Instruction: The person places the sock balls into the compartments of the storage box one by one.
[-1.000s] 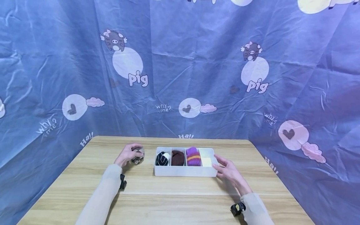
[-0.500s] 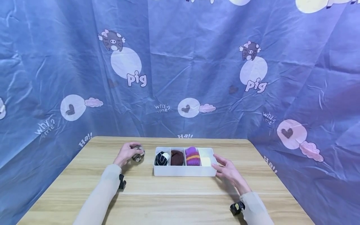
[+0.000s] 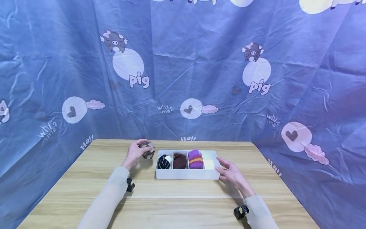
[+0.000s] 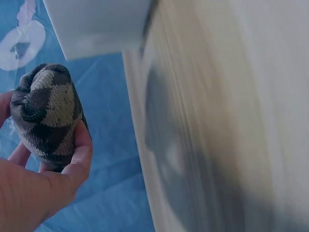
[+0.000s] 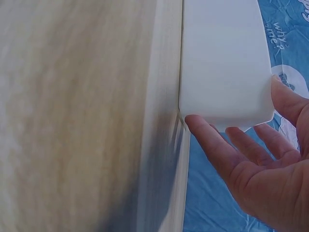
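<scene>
My left hand (image 3: 134, 154) grips a rolled-up sock (image 4: 50, 108) with a grey, dark and beige patchwork pattern, left of a white divided box (image 3: 187, 174). In the left wrist view, thumb and fingers curl round the sock, raised off the table. At the box's right end, my right hand (image 3: 233, 174) holds the corner; the right wrist view shows its thumb at the rim and fingertips against the lower end. From left to right the compartments hold a black sock roll with white lines (image 3: 164, 161), a dark brown one (image 3: 180, 161) and a purple striped one (image 3: 195, 159).
The rightmost compartment (image 3: 210, 156) shows a bare white inside with a bright patch at its front. A light wooden table (image 3: 171, 203) lies under everything. Blue printed cloth (image 3: 183, 70) hangs behind and at both sides.
My left hand has carried the patterned sock up and right, closer to the box's left end. My right hand stays at the box's right end; the box itself has not visibly moved.
</scene>
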A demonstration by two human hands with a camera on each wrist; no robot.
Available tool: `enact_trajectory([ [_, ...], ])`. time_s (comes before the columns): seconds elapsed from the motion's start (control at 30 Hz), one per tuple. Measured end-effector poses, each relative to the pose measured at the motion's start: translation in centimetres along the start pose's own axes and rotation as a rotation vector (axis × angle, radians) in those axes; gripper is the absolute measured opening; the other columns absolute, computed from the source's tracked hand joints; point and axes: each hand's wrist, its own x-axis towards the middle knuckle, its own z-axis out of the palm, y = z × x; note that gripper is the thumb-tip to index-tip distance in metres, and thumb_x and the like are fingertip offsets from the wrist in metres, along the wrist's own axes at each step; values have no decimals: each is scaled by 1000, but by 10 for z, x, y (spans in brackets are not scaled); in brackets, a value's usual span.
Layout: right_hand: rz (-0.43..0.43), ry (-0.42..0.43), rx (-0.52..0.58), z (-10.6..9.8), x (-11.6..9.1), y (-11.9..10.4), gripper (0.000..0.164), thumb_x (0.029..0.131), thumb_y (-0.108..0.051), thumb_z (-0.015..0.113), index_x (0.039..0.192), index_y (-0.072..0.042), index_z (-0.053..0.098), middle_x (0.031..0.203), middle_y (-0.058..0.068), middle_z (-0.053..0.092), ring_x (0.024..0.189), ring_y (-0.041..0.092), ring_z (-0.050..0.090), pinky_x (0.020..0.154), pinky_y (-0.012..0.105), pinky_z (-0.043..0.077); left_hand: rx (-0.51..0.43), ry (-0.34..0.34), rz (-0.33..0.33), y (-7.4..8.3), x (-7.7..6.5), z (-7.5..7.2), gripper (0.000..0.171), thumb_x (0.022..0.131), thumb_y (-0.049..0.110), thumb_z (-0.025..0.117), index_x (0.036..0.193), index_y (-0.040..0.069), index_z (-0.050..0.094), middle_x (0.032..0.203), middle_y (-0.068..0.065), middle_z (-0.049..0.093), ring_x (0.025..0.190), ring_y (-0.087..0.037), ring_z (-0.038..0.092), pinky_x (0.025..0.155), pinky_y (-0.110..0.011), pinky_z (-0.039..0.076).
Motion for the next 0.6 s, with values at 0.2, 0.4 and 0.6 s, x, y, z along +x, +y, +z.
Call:
enact_trajectory([
  [0.2,3,-8,3,-1,-1,1,67,95,-10,62,153,-3,28,156,29,24,111,24,61,95,44,53,-26,4,31,15,-6,14,52,76,7,81,125,1,62,130,-22,61,119,-35,57,102,-45,48],
  [0.4,-3,-9,-15,0,-2,-1,67,96,-10,61,153,-3,28,156,30,23,110,24,61,95,45,53,-62,-14,66,26,-12,30,51,75,6,82,122,2,64,125,-21,63,112,-31,59,96,-38,52],
  [0.6,-3,-8,-9,1,-3,-2,66,96,-8,60,153,-2,27,156,30,23,110,24,62,95,46,53,-69,-71,95,28,-17,45,49,75,6,82,121,4,66,124,-17,65,110,-28,60,93,-32,52],
])
